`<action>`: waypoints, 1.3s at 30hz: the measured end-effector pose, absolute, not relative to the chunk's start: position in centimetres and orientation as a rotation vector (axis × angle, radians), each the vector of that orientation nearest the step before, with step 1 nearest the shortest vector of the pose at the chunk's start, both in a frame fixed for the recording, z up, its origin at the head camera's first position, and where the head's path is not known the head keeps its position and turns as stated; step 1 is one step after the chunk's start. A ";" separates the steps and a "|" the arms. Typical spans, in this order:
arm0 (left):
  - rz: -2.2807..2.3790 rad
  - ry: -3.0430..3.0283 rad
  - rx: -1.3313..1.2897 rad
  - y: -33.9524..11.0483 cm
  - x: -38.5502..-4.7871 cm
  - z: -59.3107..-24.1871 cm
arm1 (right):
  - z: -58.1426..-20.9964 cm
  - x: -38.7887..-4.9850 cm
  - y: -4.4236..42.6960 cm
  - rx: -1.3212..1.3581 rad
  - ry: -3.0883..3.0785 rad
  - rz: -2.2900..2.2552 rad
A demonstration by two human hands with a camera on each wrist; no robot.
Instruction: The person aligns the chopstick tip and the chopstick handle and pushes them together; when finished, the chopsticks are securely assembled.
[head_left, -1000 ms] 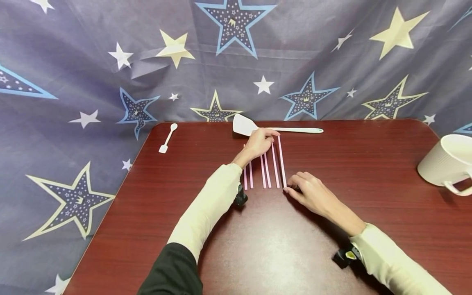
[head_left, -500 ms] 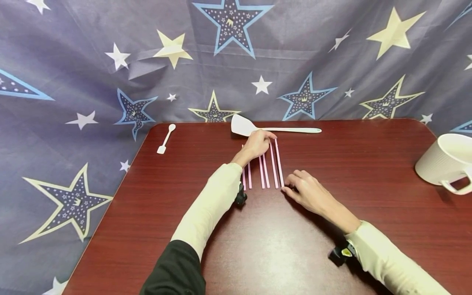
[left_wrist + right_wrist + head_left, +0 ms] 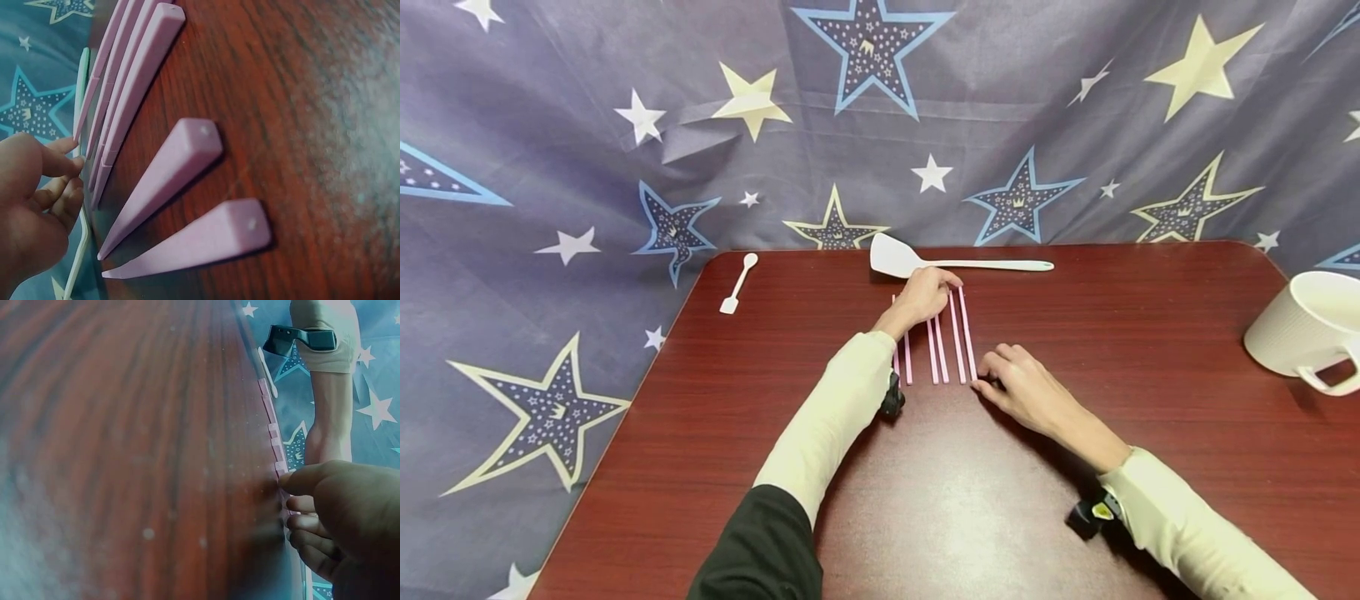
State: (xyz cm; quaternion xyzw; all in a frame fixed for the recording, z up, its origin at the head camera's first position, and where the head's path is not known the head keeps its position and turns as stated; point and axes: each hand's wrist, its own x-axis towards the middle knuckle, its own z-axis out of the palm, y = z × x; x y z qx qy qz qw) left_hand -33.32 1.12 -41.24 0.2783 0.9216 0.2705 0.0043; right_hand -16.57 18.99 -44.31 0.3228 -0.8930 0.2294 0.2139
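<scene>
Several pink chopsticks lie side by side on the table, thick ends toward me; the left wrist view shows their square ends and thin tips. My left hand reaches over the far ends, hiding some tips. Its outstretched index finger touches the tip of the rightmost chopstick. At that chopstick's near end, my right hand holds it with the thumb at the butt and curled fingers at its right side. A white spatula lies just beyond the left hand, which partly overlaps it.
A small white double-ended spoon lies at the table's far left corner. At the right edge stands a large white mug, its handle toward me. Starry cloth hangs behind the table.
The rightmost chopstick's far tip has come down toward me, away from the spatula handle. My left index finger came with it. The right hand has barely shifted.
</scene>
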 end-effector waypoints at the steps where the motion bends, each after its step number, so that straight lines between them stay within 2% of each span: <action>1: 0.844 2.887 0.868 1.1 -33.3 -41.2 | -44.3 -16.6 19.0 0.897 -2.476 0.635; 39: 0.634 2.937 0.786 1.2 -33.4 -41.1 | -44.2 -16.5 18.9 0.896 -2.500 0.628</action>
